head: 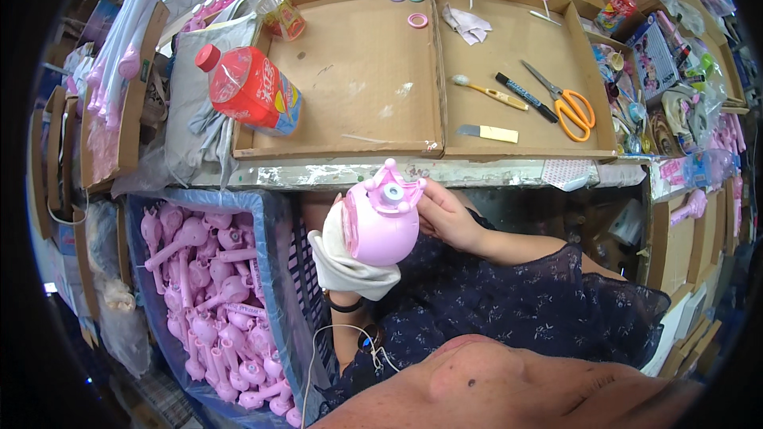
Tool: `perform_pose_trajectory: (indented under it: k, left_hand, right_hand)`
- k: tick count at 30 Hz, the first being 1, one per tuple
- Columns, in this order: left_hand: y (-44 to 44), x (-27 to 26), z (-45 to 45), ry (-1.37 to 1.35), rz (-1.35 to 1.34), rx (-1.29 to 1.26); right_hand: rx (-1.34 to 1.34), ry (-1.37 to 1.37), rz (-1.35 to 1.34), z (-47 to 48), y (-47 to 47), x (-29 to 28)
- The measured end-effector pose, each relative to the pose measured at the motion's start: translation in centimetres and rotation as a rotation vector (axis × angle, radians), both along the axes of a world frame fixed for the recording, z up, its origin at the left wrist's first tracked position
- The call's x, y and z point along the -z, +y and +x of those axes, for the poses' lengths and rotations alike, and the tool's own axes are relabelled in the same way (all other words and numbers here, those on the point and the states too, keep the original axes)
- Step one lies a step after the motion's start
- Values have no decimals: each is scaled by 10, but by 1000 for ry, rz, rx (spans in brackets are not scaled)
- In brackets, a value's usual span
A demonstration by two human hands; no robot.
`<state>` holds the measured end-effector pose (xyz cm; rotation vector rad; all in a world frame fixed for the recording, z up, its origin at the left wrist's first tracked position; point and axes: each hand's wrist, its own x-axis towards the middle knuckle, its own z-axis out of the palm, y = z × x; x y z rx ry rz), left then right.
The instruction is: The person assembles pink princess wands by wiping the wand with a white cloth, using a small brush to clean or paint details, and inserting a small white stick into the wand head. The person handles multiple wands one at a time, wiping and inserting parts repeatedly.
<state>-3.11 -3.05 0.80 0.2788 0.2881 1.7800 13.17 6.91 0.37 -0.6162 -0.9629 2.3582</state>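
Observation:
A pink plastic toy part (pixel 384 229), round with a crown-shaped piece (pixel 394 192) on it, is held up in front of my body. A grey-white disc sits inside the crown. My left hand (pixel 344 297) supports the toy from the left through a folded white cloth (pixel 357 277), which hides most of the hand. My right hand (pixel 444 214) grips the toy's right side by the crown; its fingertips are hidden behind the plastic. Beside my left arm, a blue plastic crate (pixel 260 208) lined with clear film holds many similar pink toy parts (pixel 223 292).
Cardboard trays (pixel 351 65) cover the bench. They hold orange-handled scissors (pixel 566 107), a black marker (pixel 526 97), a toothbrush (pixel 490 93), a yellow-handled blade (pixel 489 133), a rag (pixel 467 25) and coloured rings (pixel 417 21). A large red drink bottle (pixel 250 89) stands at the left tray's edge.

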Motion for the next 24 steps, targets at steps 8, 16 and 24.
perform_pose_trajectory:
  k: [8, 16, 24]
  left_hand:
    - [11, -3, 1, 28, 31, 8]
    - [29, -5, 4, 49, 76, 45]
    - [39, 0, 3, 69, 119, 57]
  right_hand:
    - [209, -67, 547, -6, -11, -1]
    - [36, -108, 248, 2, 1, -5]
    - [341, -53, 689, -14, -1, -9]
